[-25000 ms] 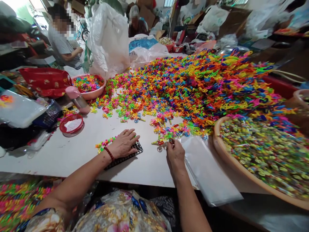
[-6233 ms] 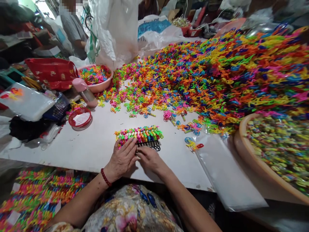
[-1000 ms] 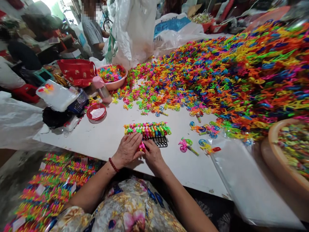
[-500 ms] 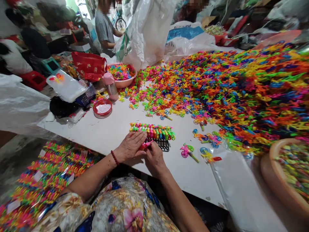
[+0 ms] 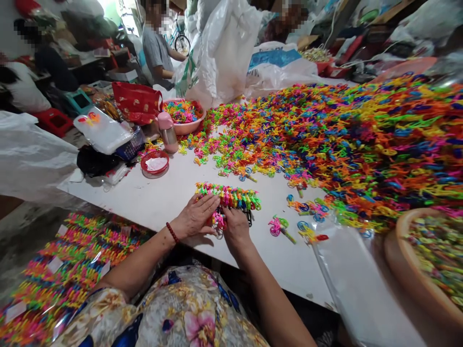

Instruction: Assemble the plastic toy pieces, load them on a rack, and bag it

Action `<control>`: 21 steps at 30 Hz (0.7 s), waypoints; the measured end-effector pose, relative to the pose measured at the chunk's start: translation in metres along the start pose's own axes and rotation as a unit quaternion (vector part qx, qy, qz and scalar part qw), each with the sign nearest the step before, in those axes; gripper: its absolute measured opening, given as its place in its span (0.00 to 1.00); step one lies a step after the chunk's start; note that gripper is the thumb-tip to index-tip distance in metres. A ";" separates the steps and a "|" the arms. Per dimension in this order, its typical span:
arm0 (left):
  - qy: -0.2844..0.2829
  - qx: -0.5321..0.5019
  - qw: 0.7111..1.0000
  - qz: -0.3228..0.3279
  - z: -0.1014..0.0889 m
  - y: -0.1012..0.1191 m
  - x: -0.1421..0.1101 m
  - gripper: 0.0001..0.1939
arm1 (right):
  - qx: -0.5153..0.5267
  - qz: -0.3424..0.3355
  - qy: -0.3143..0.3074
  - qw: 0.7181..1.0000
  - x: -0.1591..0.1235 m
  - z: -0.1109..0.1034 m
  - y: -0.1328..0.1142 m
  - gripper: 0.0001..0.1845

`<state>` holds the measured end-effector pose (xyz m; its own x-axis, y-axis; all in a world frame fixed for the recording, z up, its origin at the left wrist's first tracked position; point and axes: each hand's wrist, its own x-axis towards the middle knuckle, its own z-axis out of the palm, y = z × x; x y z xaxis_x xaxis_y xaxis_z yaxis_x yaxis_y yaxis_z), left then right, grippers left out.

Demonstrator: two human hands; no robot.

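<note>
A tight row of small bright plastic toys stands in a black slotted rack on the white table. My left hand, with a red bead bracelet at the wrist, lies with its fingers stretched out over the left end of the row. Just right of it, my right hand has curled fingers closed at a pink plastic toy piece in front of the row. The fingertips partly hide this piece, and the hands cover much of the rack.
A large heap of colourful plastic toys covers the table's right and back. Loose toys, a clear plastic bag and an orange tub are right. A red basket and pink-lidded bottle stand left. Bagged toys lie below; people work behind.
My right hand has shifted slightly right and its fingers now reach closer to the row. The pink piece between the hands shows differently. My left hand stays nearly in place.
</note>
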<state>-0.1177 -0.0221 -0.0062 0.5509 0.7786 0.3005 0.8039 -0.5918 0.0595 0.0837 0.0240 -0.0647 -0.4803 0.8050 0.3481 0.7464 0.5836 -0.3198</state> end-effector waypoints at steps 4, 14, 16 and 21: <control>-0.003 -0.003 1.000 -0.006 0.000 -0.002 0.002 0.51 | -0.012 -0.004 -0.014 1.000 0.010 0.002 -0.001 0.12; 0.241 -0.192 0.947 -0.089 -0.019 0.061 -0.016 0.34 | -0.020 0.053 0.139 0.989 -0.052 -0.048 -0.023 0.07; 0.220 -0.306 0.914 -0.153 -0.013 0.089 -0.020 0.30 | -0.031 0.068 0.150 0.986 -0.068 -0.060 -0.030 0.06; 0.119 -0.523 0.801 -0.266 0.015 0.125 -0.010 0.15 | -0.028 0.089 0.132 0.987 -0.094 -0.068 -0.043 0.07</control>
<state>-0.0190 -0.1009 -0.0156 0.0345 0.9906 0.1323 0.2140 -0.1366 0.9672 0.1282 -0.0835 -0.0234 -0.2086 0.8335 0.5116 0.8359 0.4235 -0.3491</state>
